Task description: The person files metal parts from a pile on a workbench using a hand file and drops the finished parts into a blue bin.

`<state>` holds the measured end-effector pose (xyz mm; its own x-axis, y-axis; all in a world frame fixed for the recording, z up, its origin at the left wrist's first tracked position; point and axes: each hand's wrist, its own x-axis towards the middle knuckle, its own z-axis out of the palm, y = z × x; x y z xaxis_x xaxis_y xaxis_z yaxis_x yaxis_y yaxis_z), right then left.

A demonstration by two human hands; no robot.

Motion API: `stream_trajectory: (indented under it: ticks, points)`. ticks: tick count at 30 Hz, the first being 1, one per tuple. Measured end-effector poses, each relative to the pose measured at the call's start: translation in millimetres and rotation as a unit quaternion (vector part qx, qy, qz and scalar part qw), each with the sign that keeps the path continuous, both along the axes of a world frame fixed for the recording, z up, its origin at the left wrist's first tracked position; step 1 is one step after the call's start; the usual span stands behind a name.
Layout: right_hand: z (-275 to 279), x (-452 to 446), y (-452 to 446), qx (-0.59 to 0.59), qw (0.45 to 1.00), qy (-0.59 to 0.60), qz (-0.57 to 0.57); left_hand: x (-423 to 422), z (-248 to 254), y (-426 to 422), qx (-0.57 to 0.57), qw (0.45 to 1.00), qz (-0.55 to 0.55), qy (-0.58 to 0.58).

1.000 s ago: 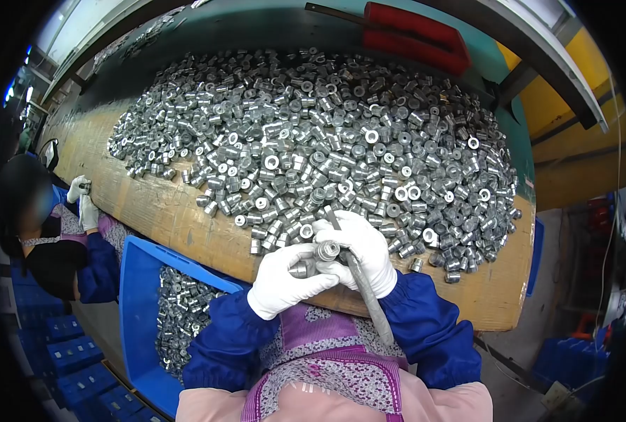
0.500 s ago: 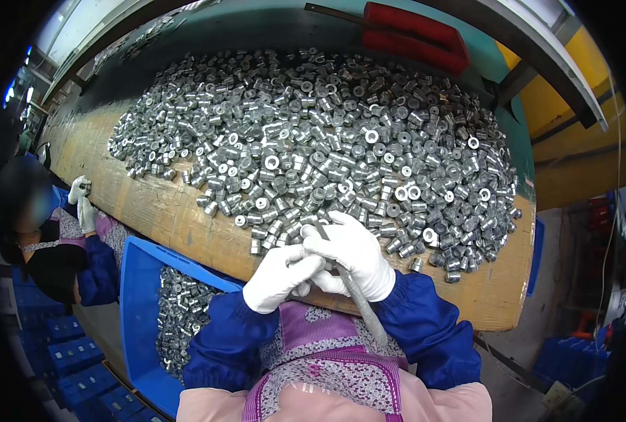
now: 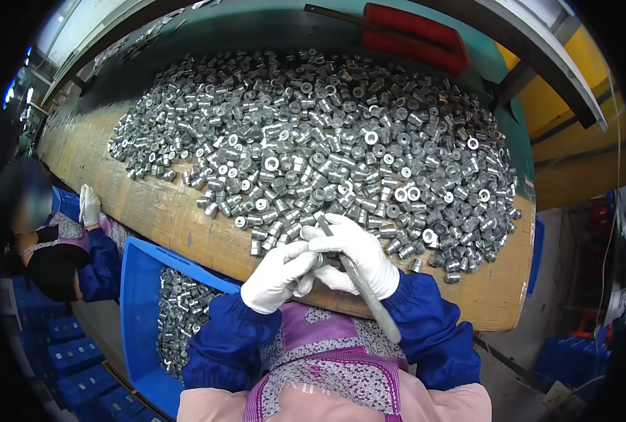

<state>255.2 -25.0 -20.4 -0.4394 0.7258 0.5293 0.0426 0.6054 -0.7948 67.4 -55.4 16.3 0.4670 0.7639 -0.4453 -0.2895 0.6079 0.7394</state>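
My left hand (image 3: 278, 277), in a white glove, is closed on a small metal fitting (image 3: 320, 260) that shows only partly between the fingers. My right hand (image 3: 356, 254), gloved too, grips a long grey tool (image 3: 372, 301) whose thick end points down toward the apron. The fingertips of both hands meet near the table's front edge. Just beyond them lies a wide heap of silvery metal fittings (image 3: 313, 141) on the brown table top (image 3: 221, 243).
A blue bin (image 3: 133, 316) with fittings inside stands at the lower left. Beyond it sits a co-worker in white gloves (image 3: 89, 205). A red tray (image 3: 415, 42) lies behind the heap. A metal frame bar (image 3: 552, 63) crosses the upper right.
My fingers have closed over the fitting, which showed plainly between my hands a second ago. The tool's angle has shifted slightly. The co-worker's hands have moved together.
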Motion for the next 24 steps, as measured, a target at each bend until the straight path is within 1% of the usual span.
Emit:
stream_trajectory:
  ticks: [1,3,4,5,7,8,10,11,12,14,15,17,18,20,24]
  points:
    - [-3,0,1,0.011,1.000,0.016,0.005,-1,-3,0,0.000,1.000,0.000,0.000]
    - [-5,4,-4,-0.057,0.998,0.032,-0.006,-4,-9,0,0.002,0.997,-0.013,-0.077]
    - [-2,5,-9,-0.163,0.985,0.032,-0.045,-3,-9,0,0.003,0.997,-0.013,-0.077]
    - [7,5,-13,-0.211,0.971,0.103,-0.043,0,-7,1,0.008,0.997,0.010,-0.080]
    - [-3,-3,-15,-0.207,0.956,0.177,-0.109,3,-4,0,0.020,0.996,0.055,-0.070]
    - [2,2,-10,-0.100,0.983,0.103,-0.115,2,-6,1,0.020,0.996,0.056,-0.070]
    - [10,4,-11,-0.070,0.991,0.089,-0.075,0,-12,2,0.067,0.993,0.089,-0.044]
    - [7,3,-11,-0.047,0.991,0.108,-0.063,-3,-12,2,0.091,0.992,0.081,-0.030]
    - [7,3,-10,-0.047,0.991,0.109,-0.063,-2,-10,2,0.091,0.992,0.082,-0.030]
    - [11,2,-5,0.035,0.996,0.058,-0.051,1,-6,1,0.114,0.987,0.110,0.029]
    - [10,2,-5,0.051,0.996,0.045,-0.055,1,-6,1,0.114,0.987,0.111,0.030]
    - [11,-2,-7,0.043,0.996,0.057,-0.059,-1,-6,0,0.144,0.983,0.094,0.063]
    - [12,-2,-8,0.036,0.995,0.069,-0.064,0,-6,-1,0.144,0.983,0.094,0.063]
    - [14,-3,-6,0.057,0.995,0.055,-0.060,0,-5,-2,0.148,0.982,0.094,0.065]
    - [12,-4,-5,0.079,0.993,0.077,-0.048,1,-3,-4,0.153,0.982,0.096,0.056]
